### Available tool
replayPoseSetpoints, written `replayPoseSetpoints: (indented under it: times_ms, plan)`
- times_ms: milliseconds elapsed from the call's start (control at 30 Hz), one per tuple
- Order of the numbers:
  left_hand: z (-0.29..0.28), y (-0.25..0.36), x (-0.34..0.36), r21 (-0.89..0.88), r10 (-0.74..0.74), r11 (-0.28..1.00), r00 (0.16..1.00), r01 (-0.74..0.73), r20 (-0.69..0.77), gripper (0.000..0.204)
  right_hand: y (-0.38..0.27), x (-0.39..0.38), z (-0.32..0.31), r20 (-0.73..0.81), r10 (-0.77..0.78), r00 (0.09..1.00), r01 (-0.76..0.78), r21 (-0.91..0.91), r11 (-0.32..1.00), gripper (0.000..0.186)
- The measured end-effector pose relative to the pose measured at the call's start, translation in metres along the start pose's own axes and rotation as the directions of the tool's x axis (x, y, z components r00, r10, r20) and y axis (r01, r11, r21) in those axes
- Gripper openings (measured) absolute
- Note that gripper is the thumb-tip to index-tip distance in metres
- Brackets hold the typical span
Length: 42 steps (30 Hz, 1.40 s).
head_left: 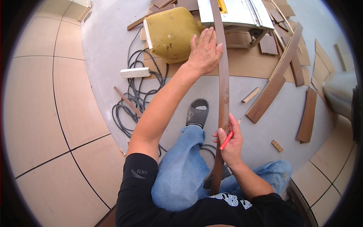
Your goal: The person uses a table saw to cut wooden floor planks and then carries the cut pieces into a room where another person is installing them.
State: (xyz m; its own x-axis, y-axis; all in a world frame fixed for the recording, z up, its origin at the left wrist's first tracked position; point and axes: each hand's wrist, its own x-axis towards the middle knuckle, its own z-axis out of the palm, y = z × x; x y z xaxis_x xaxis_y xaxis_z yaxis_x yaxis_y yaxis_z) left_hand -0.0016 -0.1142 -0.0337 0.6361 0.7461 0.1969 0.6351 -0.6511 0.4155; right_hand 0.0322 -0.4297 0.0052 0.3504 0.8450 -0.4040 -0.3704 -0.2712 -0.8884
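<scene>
A long narrow brown board [223,87] runs from the silver saw table [247,15] at the top down toward my lap. My left hand [204,51] has its fingers stretched out along the board's left edge near the table, beside a dirty yellow bag [170,28]. Lower down, my right hand [231,145] is closed round a red pencil [226,140], with its fingers against the board. A white oblong block [134,72] lies left of my left forearm.
Black cable [130,94] lies coiled on the grey floor at left. Cardboard [242,66] is under the saw. Loose planks [264,98] and small offcuts [277,145] lie at right, near a silver cylinder [340,92]. Beige tiles [32,109] edge both sides.
</scene>
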Motion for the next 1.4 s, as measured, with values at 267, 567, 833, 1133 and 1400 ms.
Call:
replayPoseSetpoints:
  times_ms: [267, 567, 833, 1133, 1400]
  plan:
    - [0.001, 0.001, 0.017, 0.005, 0.003, 1.000, 1.000, -0.003, -0.030, 0.064, -0.004, 0.017, -0.004, 0.006, -0.019, 1.000, 0.019, 0.049, 0.999, 0.063]
    - [-0.011, -0.026, -0.001, -0.011, -0.029, 1.000, 0.976, 0.028, -0.218, 0.063, -0.019, 0.048, 0.010, 0.049, -0.023, 0.999, 0.024, -0.027, 0.999, 0.062]
    - [0.014, -0.123, -0.286, -0.566, -0.754, 0.412, 0.616, 0.714, 0.227, 0.029, -0.047, 0.073, -0.027, 0.138, -0.369, 0.919, 0.394, -0.349, 0.851, 0.062]
    - [0.005, -0.169, -0.442, -0.193, -0.994, 0.084, 0.070, 0.978, -0.078, 0.065, -0.100, 0.081, -0.075, 0.301, -0.369, 0.879, 0.477, -0.559, 0.679, 0.063]
    - [-0.019, -0.243, -0.475, 0.100, -0.988, -0.007, -0.023, 0.995, 0.153, 0.068, -0.113, 0.029, -0.144, 0.347, -0.088, 0.934, 0.358, -0.892, 0.275, 0.054]
